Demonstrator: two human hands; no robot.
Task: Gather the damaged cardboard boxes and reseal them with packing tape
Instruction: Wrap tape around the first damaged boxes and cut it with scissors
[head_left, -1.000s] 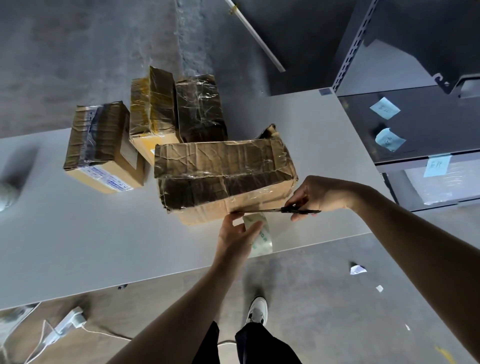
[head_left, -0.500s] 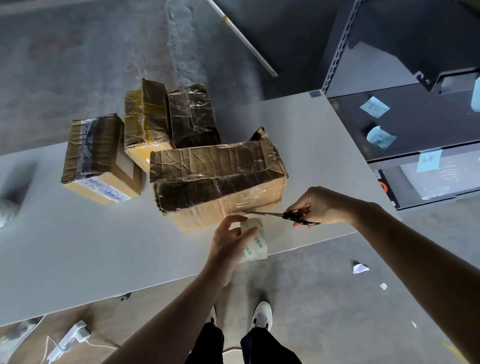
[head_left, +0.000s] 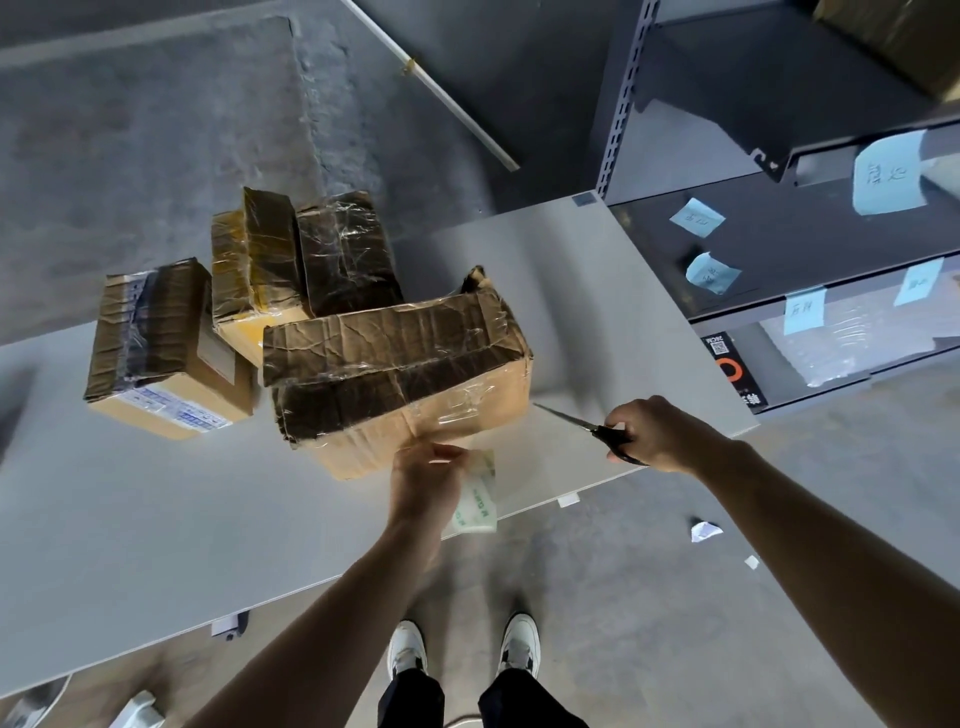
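A large crumpled cardboard box (head_left: 395, 374), wrapped in clear tape, lies on the grey table (head_left: 156, 519). Behind it stand two taller taped boxes (head_left: 260, 260) (head_left: 345, 260), and a smaller labelled box (head_left: 156, 348) sits to the left. My left hand (head_left: 423, 483) holds a roll of clear packing tape (head_left: 478, 499) just below the big box's front face. My right hand (head_left: 654, 434) grips black-handled scissors (head_left: 587, 428), blades pointing left toward the box's right corner, a short gap away.
A dark metal shelving unit (head_left: 779, 234) with blue sticky notes stands close at the right of the table. Paper scraps (head_left: 704, 531) lie on the floor near my white shoes (head_left: 408, 649). A white pipe (head_left: 457, 109) lies on the floor beyond.
My right hand has drawn the scissors back to the right, away from the box. My left hand with the tape roll has dropped slightly from the box's front.
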